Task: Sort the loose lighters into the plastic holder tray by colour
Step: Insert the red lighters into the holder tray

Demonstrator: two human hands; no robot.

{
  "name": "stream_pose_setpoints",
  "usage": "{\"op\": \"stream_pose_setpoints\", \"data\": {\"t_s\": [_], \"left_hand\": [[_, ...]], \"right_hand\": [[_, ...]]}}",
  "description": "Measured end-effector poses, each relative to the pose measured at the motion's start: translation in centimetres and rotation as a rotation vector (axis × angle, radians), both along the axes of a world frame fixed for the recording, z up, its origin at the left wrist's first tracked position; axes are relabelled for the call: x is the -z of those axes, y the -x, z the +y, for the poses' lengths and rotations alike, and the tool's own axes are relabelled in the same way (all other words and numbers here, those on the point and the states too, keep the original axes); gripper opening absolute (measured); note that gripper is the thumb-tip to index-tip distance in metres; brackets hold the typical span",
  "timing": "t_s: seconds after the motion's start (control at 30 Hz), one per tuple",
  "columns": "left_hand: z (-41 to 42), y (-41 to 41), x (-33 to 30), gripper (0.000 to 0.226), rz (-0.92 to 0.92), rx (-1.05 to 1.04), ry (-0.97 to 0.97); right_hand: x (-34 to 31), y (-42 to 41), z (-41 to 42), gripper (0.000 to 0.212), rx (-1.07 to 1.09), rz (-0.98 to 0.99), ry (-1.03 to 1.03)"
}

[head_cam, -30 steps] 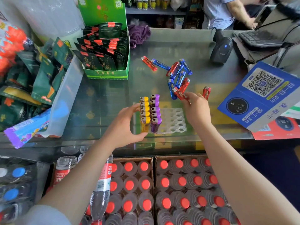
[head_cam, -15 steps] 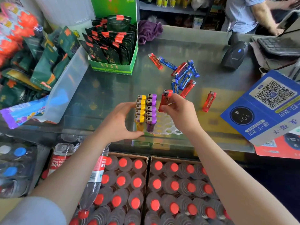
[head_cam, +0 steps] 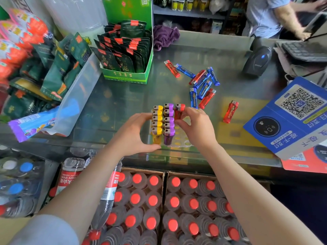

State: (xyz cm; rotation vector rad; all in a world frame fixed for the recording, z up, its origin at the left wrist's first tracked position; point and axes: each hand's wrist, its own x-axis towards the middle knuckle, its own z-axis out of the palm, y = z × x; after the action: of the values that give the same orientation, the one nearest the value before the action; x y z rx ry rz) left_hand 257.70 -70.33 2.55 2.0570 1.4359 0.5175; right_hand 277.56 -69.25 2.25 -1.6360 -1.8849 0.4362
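A clear plastic holder tray [head_cam: 180,138] sits on the glass counter with a row of yellow lighters [head_cam: 157,119] and a row of purple lighters [head_cam: 169,121] standing in it. My left hand [head_cam: 131,134] grips the tray's left side, thumb at its front. My right hand [head_cam: 196,127] pinches a red lighter [head_cam: 179,110] upright at the far end of the third row, beside the purple ones. Loose blue lighters [head_cam: 203,82] and red lighters [head_cam: 207,98] lie in a pile farther back; one red lighter [head_cam: 230,111] lies alone to the right.
A green display box of packets [head_cam: 127,75] stands at the back left, snack bags [head_cam: 44,68] on the left. A barcode scanner [head_cam: 256,61] and blue QR sign [head_cam: 290,117] are at the right. Crates of red-capped bottles [head_cam: 159,206] sit below the counter. A person stands behind the counter.
My right hand picked a red lighter from the pile and brought it back to the tray, now holding it upright beside the purple row. My left hand stayed on the tray.
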Motion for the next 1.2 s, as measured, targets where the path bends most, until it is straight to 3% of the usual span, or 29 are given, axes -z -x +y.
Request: {"op": "stream_pose_setpoints", "data": {"t_s": [0.1,0.17,0.27,0.37,0.6,0.87,0.97,1.03,1.13,1.2], "left_hand": [[0.1,0.1,0.1,0.085,-0.004,0.007,0.017],[0.1,0.2,0.1,0.085,-0.005,0.011,0.025],[0.1,0.2,-0.1,0.085,-0.003,0.016,0.047],[0.0,0.2,-0.2,0.086,0.001,0.019,0.057],[-0.1,0.2,-0.2,0.087,0.011,0.007,0.057],[-0.2,0.0,-0.4,0.085,0.010,-0.001,0.048],[-0.2,0.0,-0.5,0.085,0.017,-0.002,0.047],[-0.3,-0.1,-0.6,0.085,0.019,0.000,0.044],[-0.4,-0.2,-0.7,0.085,0.020,-0.001,0.040],[-0.5,-0.2,-0.8,0.085,0.026,0.000,0.034]], "right_hand": [[0.2,0.4,-0.9,0.021,0.040,-0.130,-0.030],[-0.1,-0.6,-1.4,0.025,0.089,-0.004,-0.018],[-0.4,-3.7,-1.3,0.026,0.393,0.140,-0.044],[-0.4,-6.0,-0.8,0.026,0.643,0.102,0.052],[-0.8,-6.7,1.4,0.031,0.747,-0.002,0.251],[-1.3,-5.6,-0.5,0.019,0.469,0.023,0.283],[-1.7,-5.0,-2.3,0.009,0.424,0.316,0.221],[-2.4,-3.9,-3.2,0.014,0.290,0.510,0.169],[-2.4,-2.1,-3.6,0.018,0.090,0.461,0.177],[-2.0,-1.2,-3.3,0.020,0.066,0.398,0.176]]}}
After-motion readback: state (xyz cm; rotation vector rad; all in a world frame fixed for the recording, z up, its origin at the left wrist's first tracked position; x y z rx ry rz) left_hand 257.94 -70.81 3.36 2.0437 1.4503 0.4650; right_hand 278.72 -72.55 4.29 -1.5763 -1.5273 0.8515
